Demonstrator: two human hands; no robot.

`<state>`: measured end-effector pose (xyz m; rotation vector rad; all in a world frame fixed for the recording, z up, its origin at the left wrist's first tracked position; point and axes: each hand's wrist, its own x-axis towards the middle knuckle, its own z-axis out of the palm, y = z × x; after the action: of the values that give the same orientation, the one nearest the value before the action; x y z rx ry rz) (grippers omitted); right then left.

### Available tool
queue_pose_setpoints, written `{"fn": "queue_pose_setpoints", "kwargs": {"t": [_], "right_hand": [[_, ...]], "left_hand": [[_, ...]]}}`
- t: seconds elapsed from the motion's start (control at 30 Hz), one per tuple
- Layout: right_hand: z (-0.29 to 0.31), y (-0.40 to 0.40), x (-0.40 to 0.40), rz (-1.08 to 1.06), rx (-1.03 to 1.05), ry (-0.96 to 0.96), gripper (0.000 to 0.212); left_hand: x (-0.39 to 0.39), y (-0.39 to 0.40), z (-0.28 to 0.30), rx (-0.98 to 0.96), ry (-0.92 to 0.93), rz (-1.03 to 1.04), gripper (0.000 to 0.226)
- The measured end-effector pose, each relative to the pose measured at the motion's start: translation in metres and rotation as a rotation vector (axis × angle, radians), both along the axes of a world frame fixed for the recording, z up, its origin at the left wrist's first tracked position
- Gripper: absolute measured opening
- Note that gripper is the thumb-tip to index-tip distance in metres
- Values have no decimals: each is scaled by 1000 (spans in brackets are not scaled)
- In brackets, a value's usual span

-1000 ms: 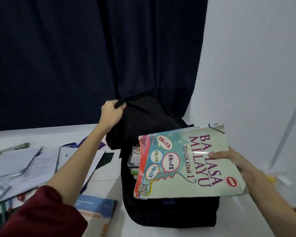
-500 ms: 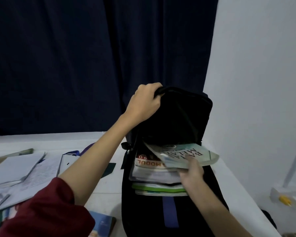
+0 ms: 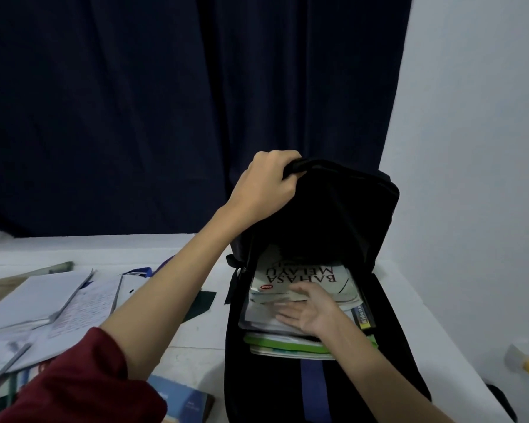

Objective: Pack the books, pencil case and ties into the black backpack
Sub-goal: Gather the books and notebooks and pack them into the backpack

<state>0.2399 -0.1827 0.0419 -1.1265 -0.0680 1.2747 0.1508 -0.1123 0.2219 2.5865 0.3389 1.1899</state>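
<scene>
Dark pleated curtain (image 3: 135, 102) behind a white worktop (image 3: 196, 331). The left hand (image 3: 266, 181) grips the soft black backpack's (image 3: 333, 209) flap; the right hand (image 3: 309, 309), fingers straight, presses glossy books (image 3: 287, 343) stacked inside.

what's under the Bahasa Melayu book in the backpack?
Under the Bahasa Melayu book in the black backpack: a stack of books, white page edges, then a green-edged one. Their covers and the bag's bottom are hidden. The right hand rests on the stack.
</scene>
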Motion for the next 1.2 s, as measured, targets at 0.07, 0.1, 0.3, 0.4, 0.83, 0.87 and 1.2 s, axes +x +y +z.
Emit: {"fn": "queue_pose_setpoints", "kwargs": {"t": [0.07,0.1,0.3,0.4,0.83,0.87,1.2], "right_hand": [[-3,-12,2,55,-10,-15,14],[-4,-16,2,80,-26,-51,18],[0,-33,4,186,-259,-1054,34],[3,-35,13,72,-323,-1956,30],[-25,-6,35,368,-509,-2111,41],[-28,-4,35,340,-492,-2114,41],[-20,-27,57,201,-450,-2090,27]], "left_hand": [[3,-2,-1,1,4,-11,19],[5,-3,-1,2,10,-15,19],[4,-3,0,22,26,-22,18],[2,-3,0,28,23,-26,18],[11,-2,3,28,-34,-52,17],[10,-2,2,25,-37,-55,16],[6,2,1,33,-24,-59,16]]}}
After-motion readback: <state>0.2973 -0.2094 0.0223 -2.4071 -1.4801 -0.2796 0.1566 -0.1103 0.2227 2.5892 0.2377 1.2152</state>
